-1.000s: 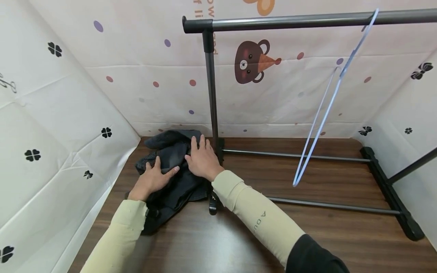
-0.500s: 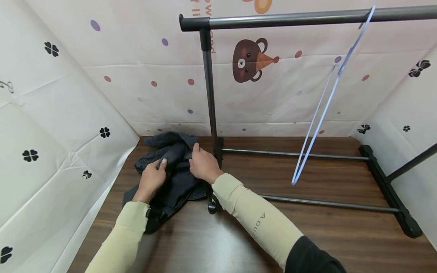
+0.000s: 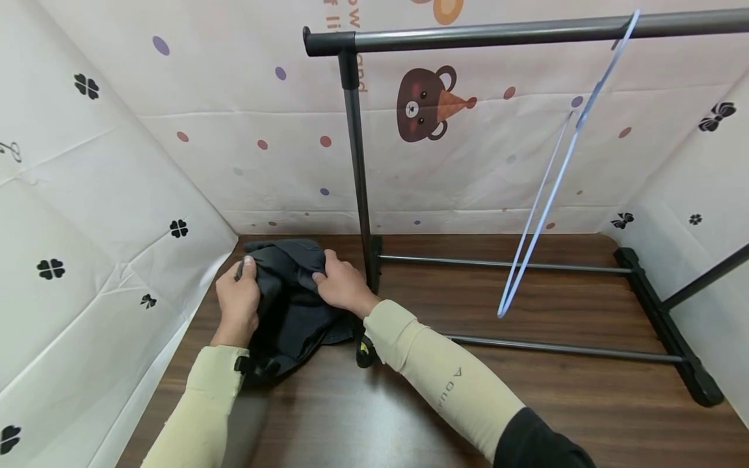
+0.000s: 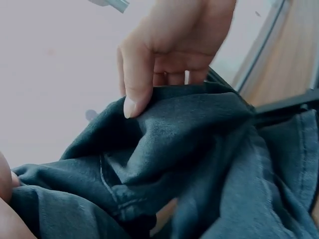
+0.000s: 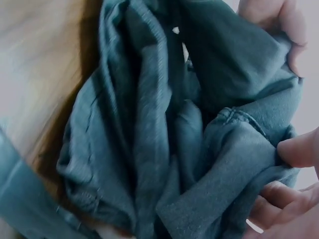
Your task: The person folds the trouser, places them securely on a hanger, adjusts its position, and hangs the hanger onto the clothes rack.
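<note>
A dark blue-grey garment, apparently denim [image 3: 295, 318], lies bunched beside the left upright of a clothes rack [image 3: 358, 149]; its kind is hard to tell. The left hand [image 3: 238, 302] pinches its upper left edge between thumb and fingers. On the other side, the right hand [image 3: 342, 283] grips the upper right edge, close to the upright. Stitched seams and loose folds of the fabric [image 4: 184, 129] fill the left wrist view. More folds of the same cloth [image 5: 214, 164] show in the right wrist view, with fingers on its edge.
A light blue hanger [image 3: 550, 201] hangs from the top bar [image 3: 486, 36], right of the garment. Low rails [image 3: 562, 348] run across the brown wood-look floor [image 3: 433, 416] to the black rack foot [image 3: 673, 325]. Patterned sheets [image 3: 246, 84] cover the back and sides.
Both hands went from lying spread on the garment to gripping it. The left hand has moved left with its edge, and the cloth has spread out between the hands.
</note>
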The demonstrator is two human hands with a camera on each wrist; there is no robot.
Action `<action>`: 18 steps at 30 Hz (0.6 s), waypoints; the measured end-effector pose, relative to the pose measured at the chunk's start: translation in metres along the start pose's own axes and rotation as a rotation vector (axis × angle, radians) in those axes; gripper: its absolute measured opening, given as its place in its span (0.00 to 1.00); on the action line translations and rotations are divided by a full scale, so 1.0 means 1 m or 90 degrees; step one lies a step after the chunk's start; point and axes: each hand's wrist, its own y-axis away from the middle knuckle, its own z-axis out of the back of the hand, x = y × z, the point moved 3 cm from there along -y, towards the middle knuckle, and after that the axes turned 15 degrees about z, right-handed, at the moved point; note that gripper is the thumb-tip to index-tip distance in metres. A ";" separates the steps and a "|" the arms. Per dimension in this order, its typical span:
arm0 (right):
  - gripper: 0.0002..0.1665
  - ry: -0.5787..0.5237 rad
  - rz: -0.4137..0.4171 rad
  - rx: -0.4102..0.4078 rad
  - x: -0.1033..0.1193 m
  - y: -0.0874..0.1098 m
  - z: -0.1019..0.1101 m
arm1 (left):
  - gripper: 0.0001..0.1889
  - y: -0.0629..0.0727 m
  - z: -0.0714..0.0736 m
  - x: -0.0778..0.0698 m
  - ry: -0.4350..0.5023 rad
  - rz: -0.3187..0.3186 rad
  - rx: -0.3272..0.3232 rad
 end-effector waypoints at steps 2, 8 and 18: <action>0.37 -0.024 0.007 0.000 0.003 0.001 0.000 | 0.22 0.001 0.002 -0.005 0.050 -0.008 -0.003; 0.32 -0.058 0.015 -0.005 0.012 0.006 0.003 | 0.21 0.005 0.010 -0.018 0.119 -0.028 -0.005; 0.35 -0.068 0.033 -0.002 0.029 0.012 0.009 | 0.18 0.017 0.018 -0.037 0.197 -0.063 0.002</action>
